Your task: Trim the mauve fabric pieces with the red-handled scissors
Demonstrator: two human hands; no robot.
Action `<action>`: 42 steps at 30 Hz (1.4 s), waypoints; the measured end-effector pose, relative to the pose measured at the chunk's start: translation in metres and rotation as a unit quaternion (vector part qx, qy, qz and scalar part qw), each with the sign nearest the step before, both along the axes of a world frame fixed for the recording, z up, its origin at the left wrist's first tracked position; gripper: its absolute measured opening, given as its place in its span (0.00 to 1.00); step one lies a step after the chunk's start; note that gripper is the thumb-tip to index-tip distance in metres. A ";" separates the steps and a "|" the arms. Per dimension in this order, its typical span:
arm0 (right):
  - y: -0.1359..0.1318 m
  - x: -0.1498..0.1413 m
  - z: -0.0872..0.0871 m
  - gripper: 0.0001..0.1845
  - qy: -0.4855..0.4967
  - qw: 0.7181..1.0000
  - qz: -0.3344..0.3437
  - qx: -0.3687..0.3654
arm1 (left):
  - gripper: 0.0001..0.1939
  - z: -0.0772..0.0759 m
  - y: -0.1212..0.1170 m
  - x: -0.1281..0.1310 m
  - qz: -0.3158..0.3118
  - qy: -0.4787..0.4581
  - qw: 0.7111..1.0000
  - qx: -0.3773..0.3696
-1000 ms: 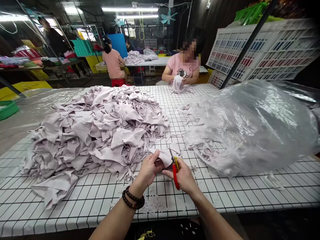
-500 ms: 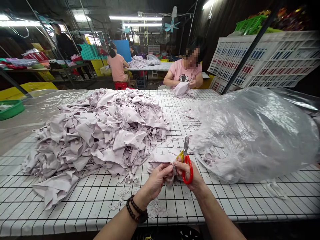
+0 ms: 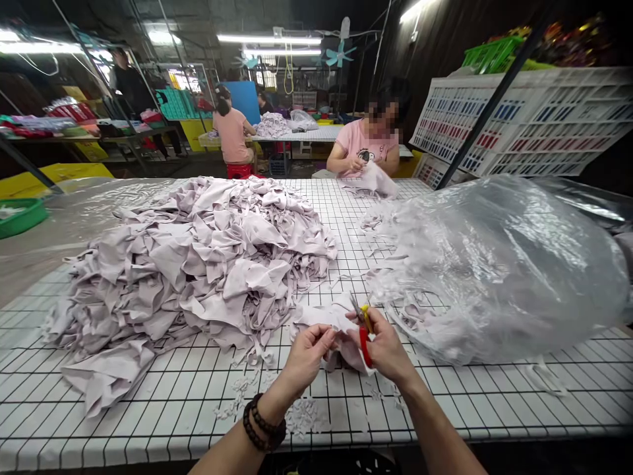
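Observation:
My left hand (image 3: pixel 307 356) pinches the edge of a pale lilac cloth piece (image 3: pixel 320 316) between thumb and fingers. Beside it, my right hand (image 3: pixel 386 346) is closed round scissors (image 3: pixel 364 343) with red and yellow handles, their blades pointing up and to the left. Part of the cloth hangs under and between both hands; whether the right fingers also touch it I cannot tell. A big heap of the same lilac cloth pieces (image 3: pixel 208 257) lies left of my hands. Small cloth scraps (image 3: pixel 304 415) are scattered on the table just below them.
A large clear plastic bag (image 3: pixel 499 277) with cloth pieces at its mouth lies to the right on the grid-patterned table (image 3: pixel 445 409). Across the table a person in pink (image 3: pixel 368 142) handles similar cloth. White crates (image 3: pixel 524 119) stand back right; a green basket (image 3: pixel 22 218) sits far left.
The scissors have turned from upright to tilted left, and my right hand has shifted a little right. My left hand has moved slightly left. The person opposite has spread their cloth lower.

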State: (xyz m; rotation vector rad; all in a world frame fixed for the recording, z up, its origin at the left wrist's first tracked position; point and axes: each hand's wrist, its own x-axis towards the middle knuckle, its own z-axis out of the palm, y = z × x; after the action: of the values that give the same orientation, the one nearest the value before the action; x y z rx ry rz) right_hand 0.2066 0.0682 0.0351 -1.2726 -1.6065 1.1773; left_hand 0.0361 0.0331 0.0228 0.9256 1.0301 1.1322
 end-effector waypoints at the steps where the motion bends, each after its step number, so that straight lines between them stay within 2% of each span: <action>1: -0.001 -0.001 -0.001 0.13 0.002 1.000 0.013 0.006 | 0.17 0.001 -0.001 0.000 -0.007 0.005 1.000 0.007; 4: -0.004 -0.010 -0.004 0.13 0.041 0.999 0.013 0.015 | 0.16 0.006 -0.004 0.002 -0.017 0.039 0.998 0.043; 8: -0.005 -0.023 -0.006 0.16 0.104 0.994 -0.025 -0.009 | 0.15 0.014 -0.009 -0.001 0.061 0.130 0.984 0.106; 10: -0.007 -0.025 -0.007 0.18 0.115 0.993 0.000 -0.033 | 0.15 0.015 -0.011 -0.002 0.084 0.141 0.980 0.116; 13: -0.010 -0.022 -0.005 0.19 0.104 0.992 0.040 -0.066 | 0.15 0.010 -0.012 -0.001 0.051 0.096 0.988 0.107; 16: -0.011 -0.010 0.004 0.19 0.056 0.996 0.037 -0.061 | 0.15 0.001 -0.010 0.002 0.001 0.039 0.995 0.094; 19: -0.011 0.007 0.015 0.16 -0.047 0.997 0.053 -0.026 | 0.13 -0.004 -0.008 0.002 -0.006 0.023 0.995 0.096; 24: -0.017 0.022 0.017 0.15 -0.220 0.971 0.083 0.038 | 0.13 -0.008 -0.006 0.000 -0.004 0.022 0.995 0.098; 28: -0.021 0.017 0.011 0.17 -0.252 0.964 0.068 0.056 | 0.13 -0.011 -0.007 0.001 -0.009 0.015 0.996 0.090; 42: -0.022 0.007 0.010 0.21 -0.325 0.939 0.066 0.092 | 0.13 -0.013 -0.006 -0.005 -0.017 0.012 0.996 0.086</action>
State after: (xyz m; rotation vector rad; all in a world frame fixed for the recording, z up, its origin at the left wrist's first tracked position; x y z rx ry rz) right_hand 0.2133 0.0466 0.0449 -1.5396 -2.2464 0.6769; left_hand 0.0308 0.0271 0.0102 1.0910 0.9439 1.1968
